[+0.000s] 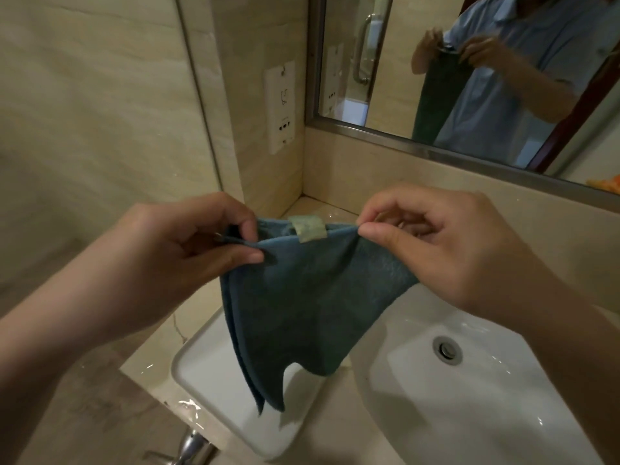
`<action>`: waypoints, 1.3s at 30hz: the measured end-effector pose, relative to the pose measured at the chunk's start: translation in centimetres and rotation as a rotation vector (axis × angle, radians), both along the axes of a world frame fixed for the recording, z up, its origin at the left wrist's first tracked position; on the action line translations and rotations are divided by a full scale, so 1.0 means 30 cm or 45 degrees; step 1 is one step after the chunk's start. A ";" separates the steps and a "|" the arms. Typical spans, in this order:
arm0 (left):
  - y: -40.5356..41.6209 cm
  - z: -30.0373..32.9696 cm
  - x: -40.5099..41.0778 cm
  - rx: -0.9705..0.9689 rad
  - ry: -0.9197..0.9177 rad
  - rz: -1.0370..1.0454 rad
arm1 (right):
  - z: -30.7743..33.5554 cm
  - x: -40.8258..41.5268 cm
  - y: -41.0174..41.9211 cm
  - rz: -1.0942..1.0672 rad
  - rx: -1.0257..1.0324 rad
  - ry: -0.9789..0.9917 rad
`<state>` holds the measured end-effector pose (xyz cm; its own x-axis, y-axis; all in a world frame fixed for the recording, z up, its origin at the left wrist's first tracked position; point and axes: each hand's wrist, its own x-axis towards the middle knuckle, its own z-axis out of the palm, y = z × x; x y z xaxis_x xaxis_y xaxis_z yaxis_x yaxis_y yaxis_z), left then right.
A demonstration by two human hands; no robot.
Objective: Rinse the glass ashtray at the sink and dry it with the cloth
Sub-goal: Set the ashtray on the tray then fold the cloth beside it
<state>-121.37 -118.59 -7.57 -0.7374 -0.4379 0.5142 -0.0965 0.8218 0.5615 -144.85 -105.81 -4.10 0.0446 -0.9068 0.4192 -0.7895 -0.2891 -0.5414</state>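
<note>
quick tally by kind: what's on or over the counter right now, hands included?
Hands: 2, left hand and right hand, each pinching the cloth's top edge
Cloth: 1, blue
Sink: 1, white
Tray: 1, white
Faucet: 1
Ashtray: 0 in view
Total: 6

Mirror (352,62), wall socket (281,105), white tray (214,380) beside a tap (194,446).

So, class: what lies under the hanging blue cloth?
Under the cloth show the white sink rim and beige counter. Whatever sits directly behind its folds is covered.
</note>
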 end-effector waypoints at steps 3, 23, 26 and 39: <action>0.000 0.004 0.002 0.014 0.023 0.007 | 0.006 0.009 -0.007 0.027 -0.022 0.169; -0.135 0.031 0.010 0.676 -0.140 -0.047 | -0.031 0.008 -0.084 0.074 0.610 -0.389; -0.188 -0.045 -0.056 0.354 -0.531 0.126 | -0.164 0.001 -0.167 -0.051 0.714 -0.360; -0.217 -0.371 -0.086 -0.002 -0.784 0.299 | -0.570 0.112 -0.219 -0.140 0.571 -0.188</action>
